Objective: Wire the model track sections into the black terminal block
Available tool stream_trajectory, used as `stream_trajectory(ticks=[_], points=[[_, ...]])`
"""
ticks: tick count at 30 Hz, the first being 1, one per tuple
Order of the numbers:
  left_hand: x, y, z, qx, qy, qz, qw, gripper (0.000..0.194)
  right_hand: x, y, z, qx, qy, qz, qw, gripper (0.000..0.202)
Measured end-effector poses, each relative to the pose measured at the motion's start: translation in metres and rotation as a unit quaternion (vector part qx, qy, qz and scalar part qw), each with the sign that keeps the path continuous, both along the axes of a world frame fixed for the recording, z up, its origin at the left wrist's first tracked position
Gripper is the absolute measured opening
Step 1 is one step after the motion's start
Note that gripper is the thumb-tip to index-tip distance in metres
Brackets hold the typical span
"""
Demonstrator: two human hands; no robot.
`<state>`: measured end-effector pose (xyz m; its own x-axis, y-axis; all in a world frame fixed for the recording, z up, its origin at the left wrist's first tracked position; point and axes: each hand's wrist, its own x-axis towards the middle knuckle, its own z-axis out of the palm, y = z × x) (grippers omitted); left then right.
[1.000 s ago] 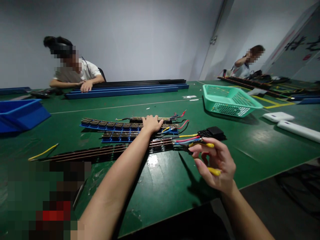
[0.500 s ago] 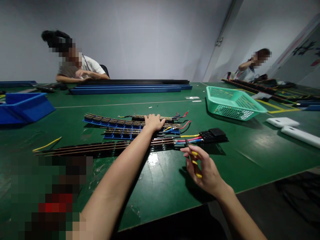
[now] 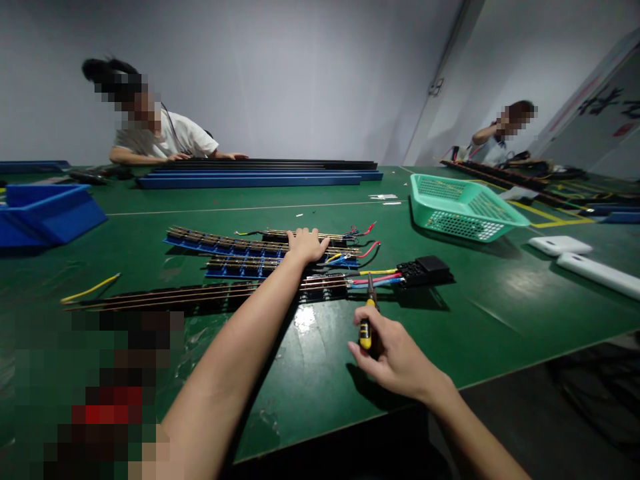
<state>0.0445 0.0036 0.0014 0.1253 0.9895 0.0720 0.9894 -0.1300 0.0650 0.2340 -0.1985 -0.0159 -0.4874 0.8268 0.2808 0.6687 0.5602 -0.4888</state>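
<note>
Fingers spread, my left hand (image 3: 309, 247) lies on the blue strips (image 3: 225, 245) with brass-coloured rods, pressing flat and gripping nothing. My right hand (image 3: 395, 347) is closed around a pair of pliers (image 3: 367, 330) with yellow and black handles. Their dark jaws point at the red, blue and yellow wires of the nearest strip; I cannot tell whether they touch. This long black strip (image 3: 240, 291) carries several brass rods and runs under my left forearm. A black connector block (image 3: 427, 269) sits at its right end. Red wire ends (image 3: 371, 249) stick out from the strips behind.
A green perforated basket (image 3: 465, 207) stands at the right, with white devices (image 3: 595, 265) beyond it. At the left is a blue bin (image 3: 50, 217). Long blue and black rails (image 3: 255, 179) lie across the back, where a co-worker (image 3: 155, 137) leans on the table.
My right hand has turned and drawn slightly back, so the pliers now point more straight forward. My left hand stays on the strips. The left co-worker's hands have moved apart.
</note>
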Motion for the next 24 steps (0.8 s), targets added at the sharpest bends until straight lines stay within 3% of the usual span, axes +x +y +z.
stream_trajectory(ticks=[3, 7, 10, 14, 18, 21, 24], points=[[0.0, 0.001, -0.001, 0.002, 0.003, 0.005, 1.0, 0.062, -0.009, 0.005, 0.006, 0.028, -0.134, -0.051, 0.989, 0.011], [0.0, 0.0, -0.002, 0.002, 0.0, 0.003, 1.0, 0.062, -0.023, 0.013, 0.023, 0.013, -0.336, -0.04, 0.941, 0.016], [0.0, 0.0, -0.002, 0.005, -0.003, 0.003, 1.0, 0.062, -0.028, 0.016, 0.032, 0.01, -0.38, -0.023, 0.925, 0.017], [0.0, 0.0, -0.002, 0.005, -0.006, 0.002, 1.0, 0.064, -0.025, 0.02, 0.03, 0.03, -0.395, -0.001, 0.918, 0.019], [0.0, -0.001, -0.001, 0.005, -0.006, 0.001, 1.0, 0.064, -0.011, 0.024, 0.02, 0.051, -0.333, 0.027, 0.941, 0.011], [0.0, 0.0, -0.002, 0.005, -0.006, 0.002, 1.0, 0.063, 0.001, 0.025, 0.011, 0.035, -0.173, 0.012, 0.984, 0.012], [0.0, 0.001, -0.003, 0.005, -0.004, 0.003, 1.0, 0.063, 0.008, 0.026, 0.006, 0.006, -0.014, -0.035, 0.999, 0.025]])
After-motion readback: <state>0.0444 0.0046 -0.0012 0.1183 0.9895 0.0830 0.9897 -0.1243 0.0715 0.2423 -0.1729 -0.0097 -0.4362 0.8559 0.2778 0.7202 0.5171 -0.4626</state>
